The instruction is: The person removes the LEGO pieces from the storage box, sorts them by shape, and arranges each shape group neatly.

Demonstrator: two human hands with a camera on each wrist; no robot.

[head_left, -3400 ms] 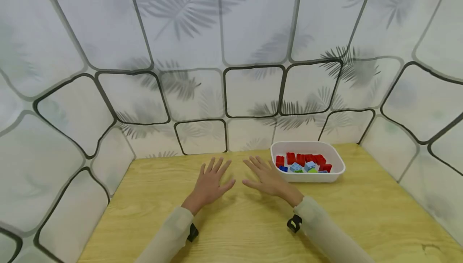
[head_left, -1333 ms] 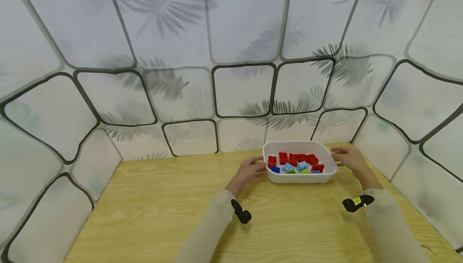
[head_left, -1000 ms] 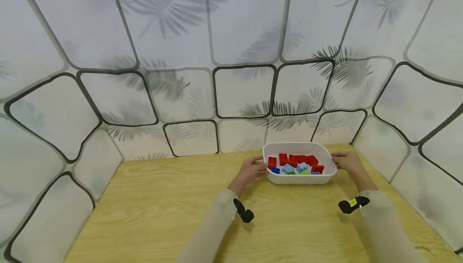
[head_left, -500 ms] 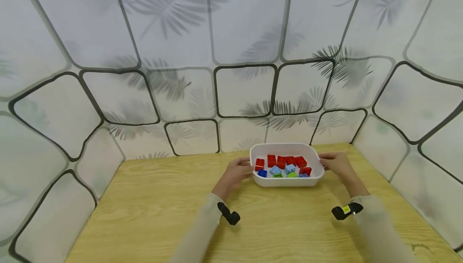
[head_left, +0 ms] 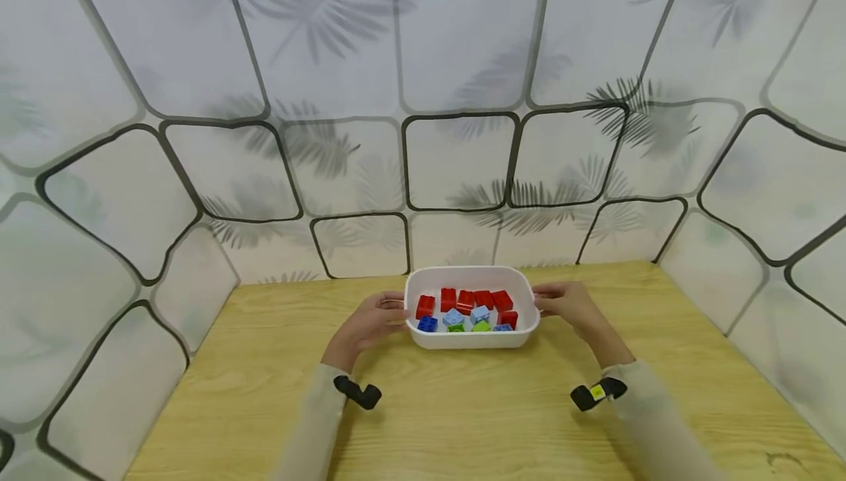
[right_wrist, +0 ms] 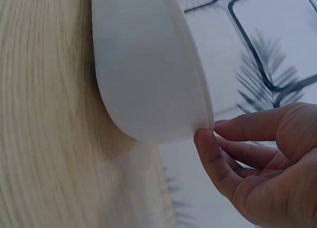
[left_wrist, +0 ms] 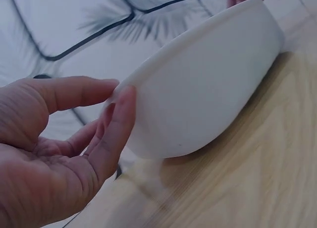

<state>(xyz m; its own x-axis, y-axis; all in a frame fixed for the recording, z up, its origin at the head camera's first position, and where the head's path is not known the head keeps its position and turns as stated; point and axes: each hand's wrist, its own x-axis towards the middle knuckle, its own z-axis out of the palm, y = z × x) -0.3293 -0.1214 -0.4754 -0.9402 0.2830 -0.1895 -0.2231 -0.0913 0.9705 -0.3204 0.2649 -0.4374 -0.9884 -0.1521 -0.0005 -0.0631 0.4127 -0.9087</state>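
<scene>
A white plastic tray (head_left: pixel 469 343) holds several red toy building bricks (head_left: pixel 425 307), a dark blue brick (head_left: pixel 427 324), light blue bricks (head_left: pixel 453 319) and green bricks (head_left: pixel 482 326). At its left end, my left hand (head_left: pixel 366 325) pinches the rim between thumb and fingers, as the left wrist view shows on the tray's wall (left_wrist: pixel 198 84). My right hand (head_left: pixel 575 308) pinches the rim at the opposite end; in the right wrist view its thumb and fingertips meet at the edge of the tray (right_wrist: pixel 148 79). The tray sits level, low over the wooden table.
The light wooden table (head_left: pixel 277 393) reaches back to a pale patterned curtain (head_left: pixel 357 165) right behind the tray. Curtain sides also close in the left and right. Each forearm wears a black wrist strap, such as the right strap (head_left: pixel 598 393).
Earlier, both hands were spread over the table. They went to the tray's two ends and took hold of its rim. The tray has since shifted left and slightly nearer, bricks inside.
</scene>
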